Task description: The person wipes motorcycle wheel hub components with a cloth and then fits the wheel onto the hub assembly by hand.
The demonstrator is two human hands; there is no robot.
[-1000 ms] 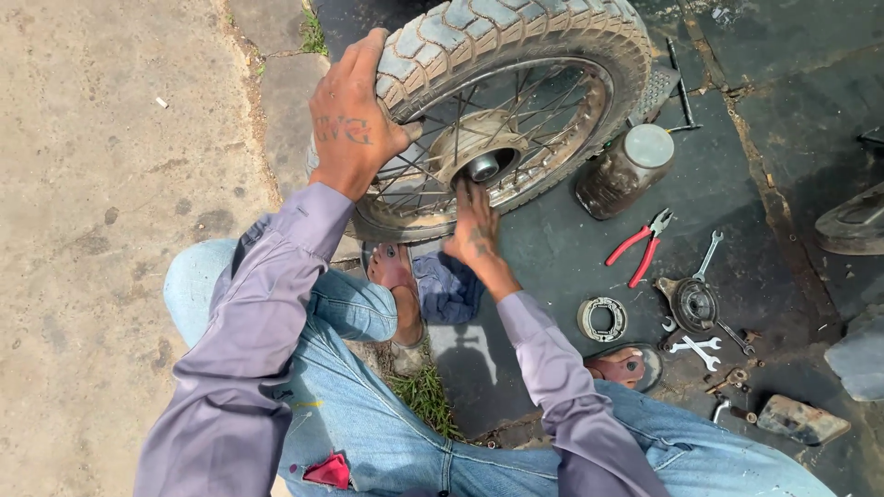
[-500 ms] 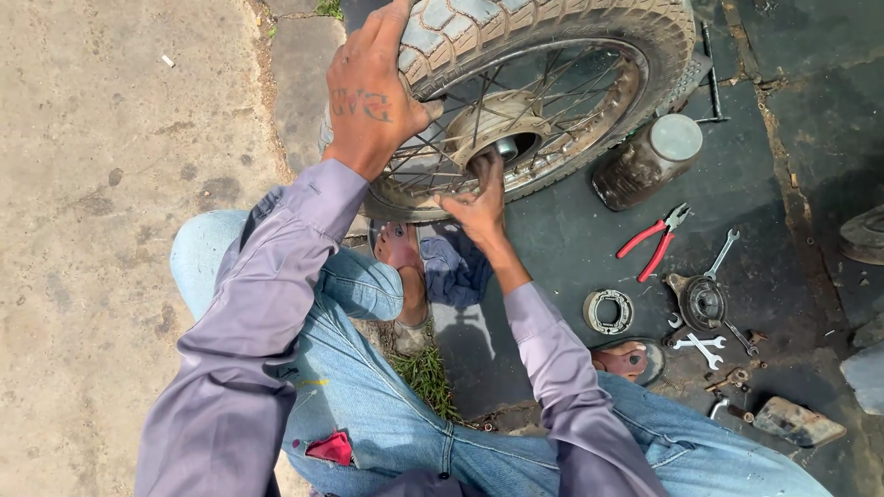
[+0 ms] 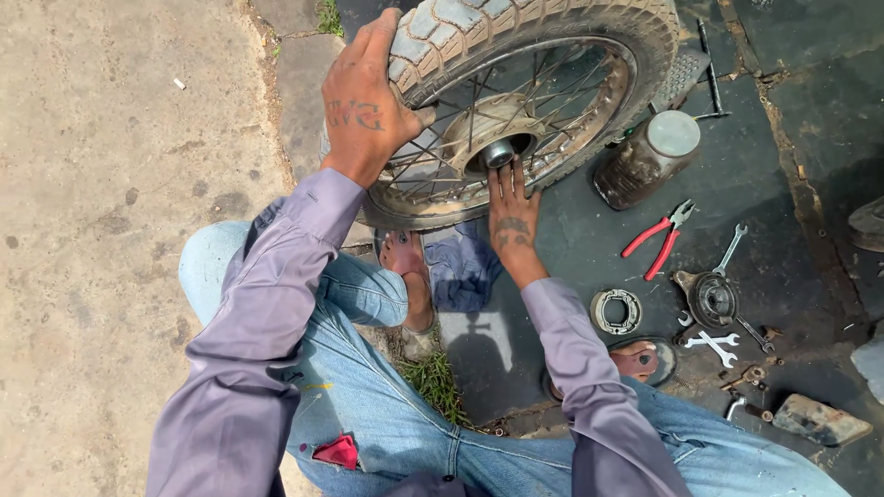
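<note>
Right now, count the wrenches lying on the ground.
3. A long wrench lies right of the red pliers, a pale wrench lies below the round drum plate, and a dark wrench beside it. Others may be hidden.

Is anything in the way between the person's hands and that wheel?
Nothing visible. The left hand already grips the tyre, and the right hand lies flat against the spokes just below the hub. The tools lie apart, on the ground to the right.

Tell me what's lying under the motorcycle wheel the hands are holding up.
Under the wheel, a blue cloth on the dark ground and a sandalled foot show below the rim. The left hand grips the tyre; the right hand touches the spokes. What lies under the tyre itself is covered.
</note>
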